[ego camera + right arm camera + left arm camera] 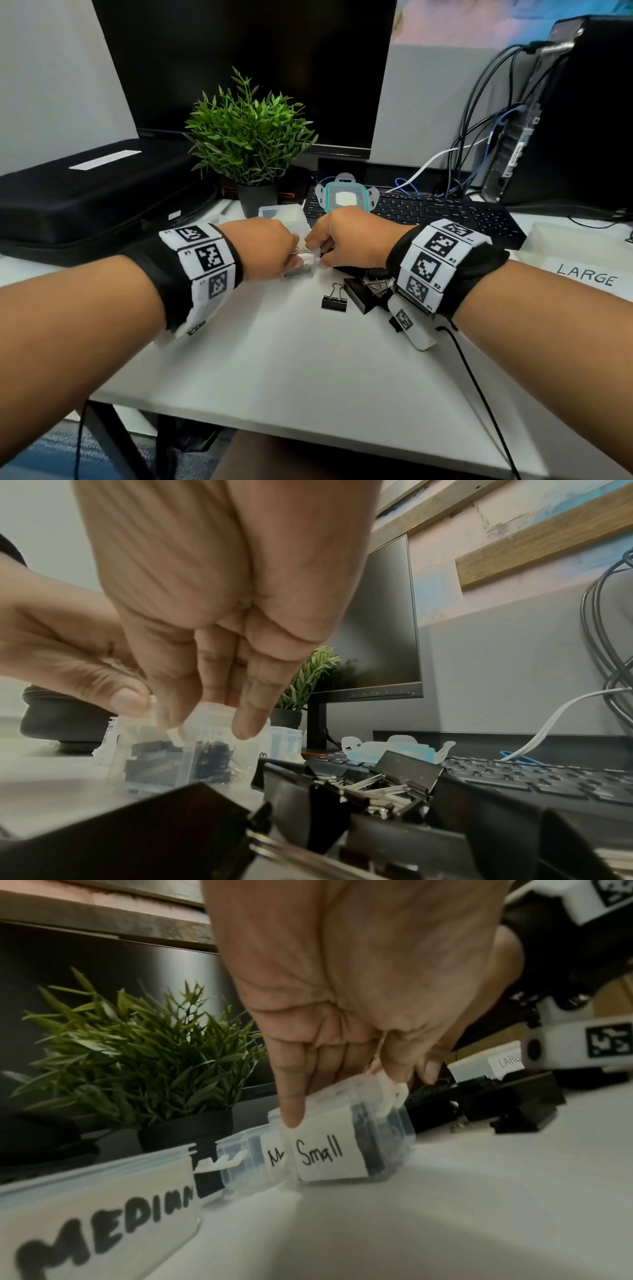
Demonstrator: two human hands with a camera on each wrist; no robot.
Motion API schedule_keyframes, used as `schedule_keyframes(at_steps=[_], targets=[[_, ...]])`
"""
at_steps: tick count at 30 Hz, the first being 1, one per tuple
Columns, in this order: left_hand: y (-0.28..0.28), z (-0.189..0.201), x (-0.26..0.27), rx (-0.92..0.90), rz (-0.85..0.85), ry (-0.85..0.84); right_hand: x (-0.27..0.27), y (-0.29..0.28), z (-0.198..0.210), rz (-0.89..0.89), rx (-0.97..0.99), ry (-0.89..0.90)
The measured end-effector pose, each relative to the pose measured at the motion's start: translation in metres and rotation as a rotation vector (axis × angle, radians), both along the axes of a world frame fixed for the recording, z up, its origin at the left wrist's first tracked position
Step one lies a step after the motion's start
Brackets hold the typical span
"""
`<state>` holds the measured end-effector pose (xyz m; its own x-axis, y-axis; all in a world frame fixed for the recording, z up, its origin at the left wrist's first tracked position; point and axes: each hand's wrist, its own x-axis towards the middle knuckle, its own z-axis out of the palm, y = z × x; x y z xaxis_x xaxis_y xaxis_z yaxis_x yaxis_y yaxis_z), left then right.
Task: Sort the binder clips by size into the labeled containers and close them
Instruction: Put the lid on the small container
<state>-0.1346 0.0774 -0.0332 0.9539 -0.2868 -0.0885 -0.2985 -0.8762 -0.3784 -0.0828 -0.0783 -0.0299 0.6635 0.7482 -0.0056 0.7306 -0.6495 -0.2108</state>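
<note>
Small container: we see the clear box labelled "Small" [337,1134] on the white desk [308,359], tilted, dark clips inside.
Left hand: our left hand [265,245] grips its top, fingers curled over the lid.
Right hand: our right hand [356,240] pinches what looks like the white latch tab; blur hides the exact contact.
Loose clips: black binder clips [363,291] lie just beside our right wrist.
Other boxes: "Medium" box [99,1218] to the left, "Large" box [582,260] well apart to the right.
</note>
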Motion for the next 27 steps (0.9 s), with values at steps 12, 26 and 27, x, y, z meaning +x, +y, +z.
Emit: schedule_keyframes(at_steps=[12, 26, 27], targets=[[0.003, 0.016, 0.006, -0.222, 0.105, 0.004, -0.002, 0.008, 0.002, -0.021, 0.003, -0.08], [0.005, 0.02, -0.002, -0.278, 0.153, 0.093, -0.002, -0.009, 0.016, -0.124, -0.128, -0.064], [0.002, 0.023, -0.003, -0.271, 0.139, 0.087, -0.003, -0.01, 0.017, -0.143, -0.154, -0.072]])
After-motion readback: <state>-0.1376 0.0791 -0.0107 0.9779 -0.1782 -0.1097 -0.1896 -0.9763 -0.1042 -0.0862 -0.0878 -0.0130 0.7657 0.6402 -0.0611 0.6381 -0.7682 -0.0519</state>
